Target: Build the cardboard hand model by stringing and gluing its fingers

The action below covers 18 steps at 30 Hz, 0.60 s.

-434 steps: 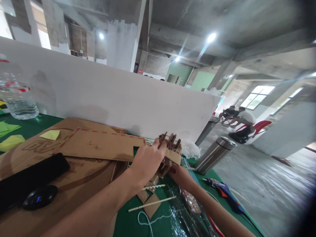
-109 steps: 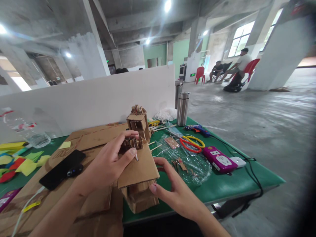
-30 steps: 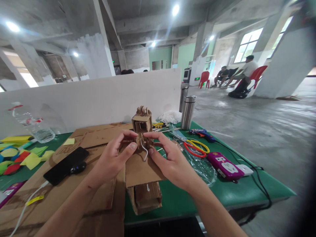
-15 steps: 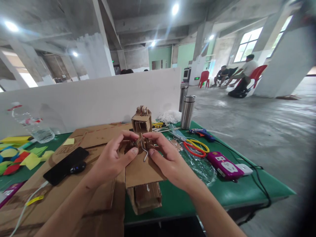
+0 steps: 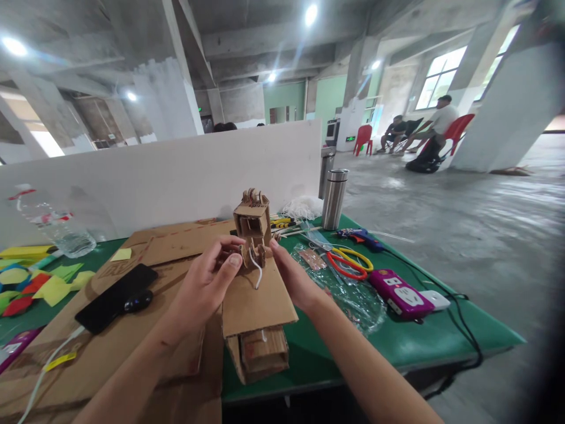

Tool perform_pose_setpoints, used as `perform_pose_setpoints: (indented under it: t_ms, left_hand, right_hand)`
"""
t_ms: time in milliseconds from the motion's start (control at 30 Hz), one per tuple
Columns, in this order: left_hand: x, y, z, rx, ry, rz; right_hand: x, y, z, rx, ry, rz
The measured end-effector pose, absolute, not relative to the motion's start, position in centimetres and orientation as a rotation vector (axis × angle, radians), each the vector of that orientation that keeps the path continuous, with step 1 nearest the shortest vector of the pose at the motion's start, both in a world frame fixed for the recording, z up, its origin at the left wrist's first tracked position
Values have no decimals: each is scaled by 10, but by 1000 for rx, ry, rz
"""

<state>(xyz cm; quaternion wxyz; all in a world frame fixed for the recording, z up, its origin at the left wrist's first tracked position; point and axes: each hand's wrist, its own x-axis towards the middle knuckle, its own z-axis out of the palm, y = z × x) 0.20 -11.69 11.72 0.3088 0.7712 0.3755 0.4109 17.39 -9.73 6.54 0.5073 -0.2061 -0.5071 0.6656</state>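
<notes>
A cardboard model (image 5: 258,306) stands at the table's near edge, with boxy hollow sections and a flat top panel. Small upright cardboard discs (image 5: 259,254) sit on that panel, and a white string (image 5: 257,272) hangs from between them. My left hand (image 5: 209,277) has its thumb and fingers closed around the left end of the discs. Beside the panel's right edge is my right hand (image 5: 295,277), its fingers extended close to the right end of the discs and partly hidden. Behind them rises another hollow cardboard section (image 5: 252,219) topped with discs.
On the green table (image 5: 397,347) to the right are scissors (image 5: 353,263), a glue gun (image 5: 361,238), a purple power strip (image 5: 401,294) and a steel flask (image 5: 335,200). Leftward lie cardboard sheets (image 5: 176,241), a phone (image 5: 115,297) and a water bottle (image 5: 66,229). A white partition (image 5: 176,176) stands behind.
My right hand has moved off the discs to the right, uncovering them and more of the panel. My left hand stays at their left end.
</notes>
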Motion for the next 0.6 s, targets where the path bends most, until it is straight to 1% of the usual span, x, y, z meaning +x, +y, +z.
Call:
perform_pose_setpoints:
  t_ms: [167, 367, 600]
  left_hand:
    - [0, -112, 117, 1999, 958, 1059]
    - [-9, -113, 135, 2002, 1068, 920]
    - [-35, -165, 131, 2398, 1368, 920]
  right_hand:
    - [165, -94, 54, -582, -1103, 1552]
    - [157, -95, 36, -715, -1085, 1184]
    - [160, -104, 29, -820, -1113, 996]
